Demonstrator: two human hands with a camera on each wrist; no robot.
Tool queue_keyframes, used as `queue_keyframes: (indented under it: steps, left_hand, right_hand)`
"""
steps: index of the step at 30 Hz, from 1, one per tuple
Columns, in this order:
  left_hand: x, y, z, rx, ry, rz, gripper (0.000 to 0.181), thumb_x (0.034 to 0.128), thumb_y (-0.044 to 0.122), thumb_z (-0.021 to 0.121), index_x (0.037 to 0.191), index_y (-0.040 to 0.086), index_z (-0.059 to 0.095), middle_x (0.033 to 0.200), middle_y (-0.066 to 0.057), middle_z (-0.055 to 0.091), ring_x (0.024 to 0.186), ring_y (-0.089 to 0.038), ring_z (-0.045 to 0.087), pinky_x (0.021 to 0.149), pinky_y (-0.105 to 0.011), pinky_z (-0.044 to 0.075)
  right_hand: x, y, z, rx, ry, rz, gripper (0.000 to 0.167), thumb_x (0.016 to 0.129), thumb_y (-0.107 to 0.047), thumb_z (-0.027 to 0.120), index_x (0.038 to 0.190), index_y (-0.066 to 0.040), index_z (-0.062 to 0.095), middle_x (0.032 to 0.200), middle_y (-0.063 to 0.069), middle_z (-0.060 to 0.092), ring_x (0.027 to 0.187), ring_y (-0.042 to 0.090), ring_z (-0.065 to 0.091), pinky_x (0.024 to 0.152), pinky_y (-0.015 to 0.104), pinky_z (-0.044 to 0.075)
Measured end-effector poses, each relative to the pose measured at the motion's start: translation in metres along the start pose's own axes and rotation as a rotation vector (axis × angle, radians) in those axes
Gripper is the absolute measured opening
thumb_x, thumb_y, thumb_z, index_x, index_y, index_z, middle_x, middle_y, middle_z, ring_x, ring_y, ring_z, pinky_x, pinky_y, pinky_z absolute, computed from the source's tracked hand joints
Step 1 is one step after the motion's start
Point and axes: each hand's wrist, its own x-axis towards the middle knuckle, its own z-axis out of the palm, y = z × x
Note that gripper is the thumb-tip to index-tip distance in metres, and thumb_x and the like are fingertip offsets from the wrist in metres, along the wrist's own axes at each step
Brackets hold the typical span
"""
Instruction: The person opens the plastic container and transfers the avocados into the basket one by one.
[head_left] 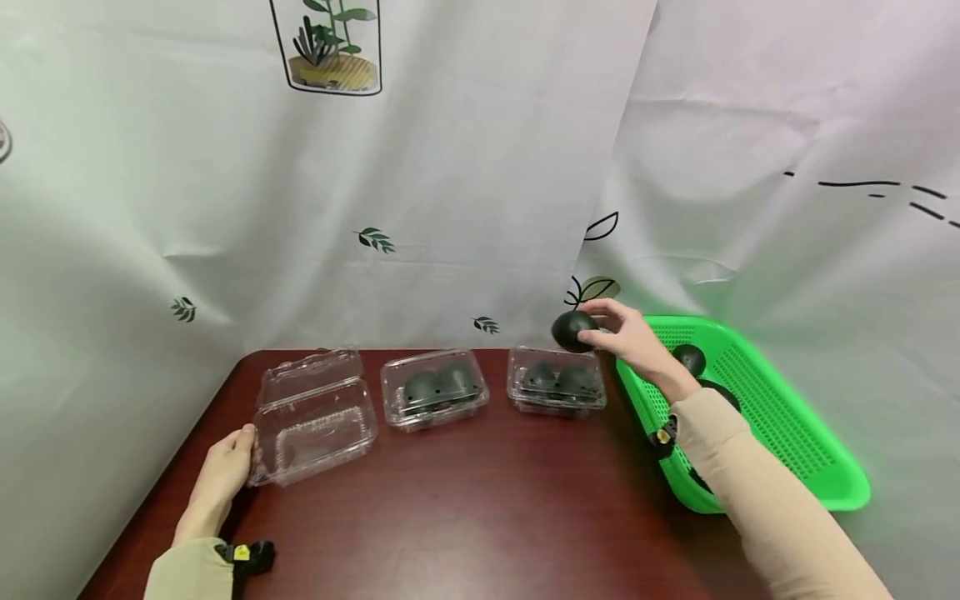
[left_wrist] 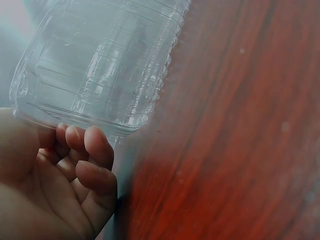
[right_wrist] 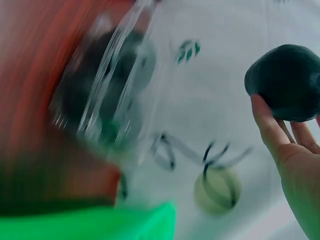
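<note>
In the head view my right hand (head_left: pixel 626 337) holds a dark avocado (head_left: pixel 574 331) in the air, above a closed clear clamshell box (head_left: pixel 557 402) with dark avocados inside. The right wrist view shows fingers and thumb around the avocado (right_wrist: pixel 285 82). At the table's left, my left hand (head_left: pixel 228 462) grips the left edge of an open clear plastic clamshell box (head_left: pixel 322 442), its lid standing up behind. No avocado shows inside this box. In the left wrist view, curled fingers (left_wrist: pixel 97 145) meet the box's edge.
A second closed clamshell box (head_left: pixel 435 417) with dark avocados stands in the middle of the back edge. On the right, a green plastic basket (head_left: pixel 810 442) holds several dark avocados, partly hidden by my right arm. A printed white cloth (head_left: pixel 450 167) hangs behind the dark red table (head_left: pixel 465 517).
</note>
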Motion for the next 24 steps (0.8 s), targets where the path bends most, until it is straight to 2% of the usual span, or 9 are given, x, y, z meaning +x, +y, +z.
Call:
queue_keyframes:
  steps: [3, 7, 11, 14, 20, 24]
  left_hand:
    - [-0.001, -0.001, -0.002, 0.014, -0.005, 0.004, 0.051, 0.1067, 0.042, 0.026, 0.082, 0.002, 0.046, 0.068, -0.002, 0.045, 0.057, -0.015, 0.045, 0.053, -0.03, 0.041]
    - [0.0, -0.002, -0.003, 0.02, -0.01, 0.009, 0.051, 0.1065, 0.043, 0.026, 0.084, 0.002, 0.047, 0.069, -0.001, 0.045, 0.059, -0.014, 0.045, 0.054, -0.03, 0.041]
    - [0.0, -0.002, -0.002, 0.021, -0.011, 0.004, 0.052, 0.1065, 0.043, 0.025, 0.085, 0.002, 0.047, 0.07, -0.001, 0.046, 0.06, -0.013, 0.046, 0.055, -0.029, 0.041]
    - [0.001, -0.002, -0.002, 0.015, -0.019, 0.001, 0.052, 0.1067, 0.042, 0.025, 0.085, 0.001, 0.047, 0.071, -0.003, 0.046, 0.061, -0.013, 0.047, 0.055, -0.029, 0.042]
    - [0.0, -0.001, -0.002, -0.001, -0.03, 0.0, 0.052, 0.1067, 0.042, 0.024, 0.086, -0.001, 0.046, 0.073, -0.004, 0.047, 0.062, -0.012, 0.049, 0.055, -0.028, 0.043]
    - [0.001, -0.002, -0.001, 0.007, -0.027, 0.006, 0.052, 0.1067, 0.043, 0.024, 0.086, 0.0, 0.045, 0.072, -0.003, 0.047, 0.061, -0.013, 0.048, 0.055, -0.028, 0.042]
  right_hand:
    - [-0.011, 0.009, -0.022, 0.048, 0.058, 0.062, 0.048, 0.089, -0.008, 0.071, 0.13, 0.003, 0.049, 0.125, 0.011, 0.056, 0.103, 0.012, 0.062, 0.077, 0.029, 0.054]
    - [-0.026, 0.018, -0.052, 0.072, 0.098, 0.098, 0.045, 0.091, -0.005, 0.068, 0.13, 0.004, 0.047, 0.12, 0.001, 0.057, 0.099, 0.009, 0.063, 0.077, 0.026, 0.054]
    - [-0.045, 0.03, -0.081, 0.026, 0.113, 0.127, 0.042, 0.093, -0.007, 0.066, 0.13, 0.003, 0.048, 0.117, -0.005, 0.058, 0.095, 0.007, 0.064, 0.071, 0.024, 0.054]
    - [-0.059, 0.042, -0.1, 0.009, 0.117, 0.154, 0.041, 0.094, -0.006, 0.065, 0.13, 0.003, 0.047, 0.117, -0.005, 0.057, 0.09, 0.009, 0.064, 0.07, 0.027, 0.055]
    - [-0.082, 0.064, -0.126, -0.046, 0.097, 0.208, 0.043, 0.095, -0.006, 0.063, 0.13, 0.008, 0.042, 0.117, 0.001, 0.052, 0.094, 0.007, 0.062, 0.077, 0.034, 0.056]
    - [-0.094, 0.073, -0.132, -0.099, 0.029, 0.277, 0.051, 0.096, -0.011, 0.062, 0.134, 0.012, 0.037, 0.127, 0.018, 0.046, 0.096, 0.006, 0.061, 0.08, 0.038, 0.055]
